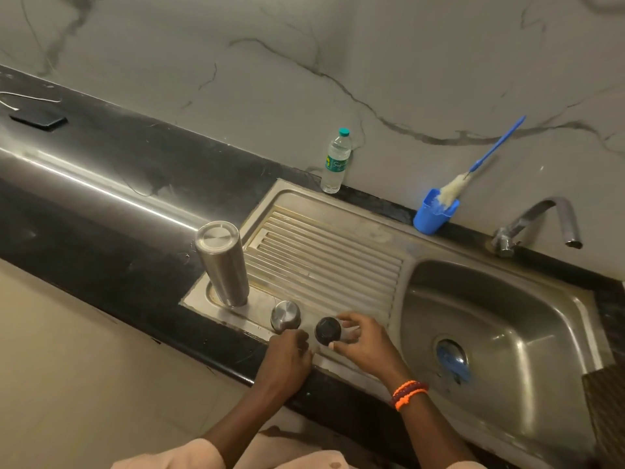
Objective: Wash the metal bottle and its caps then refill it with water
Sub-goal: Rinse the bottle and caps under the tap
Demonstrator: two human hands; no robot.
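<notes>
The metal bottle stands upside down at the left end of the ribbed steel drainboard. A steel cap sits on the drainboard just right of it. My right hand pinches a dark inner cap between thumb and fingers, low over the drainboard's front edge. My left hand rests at the drainboard's front rim just below the steel cap, fingers curled downward; what they touch is hidden.
The sink basin lies to the right, the tap behind it. A blue cup holding a bottle brush and a plastic water bottle stand against the marble wall. A phone lies on the black counter far left.
</notes>
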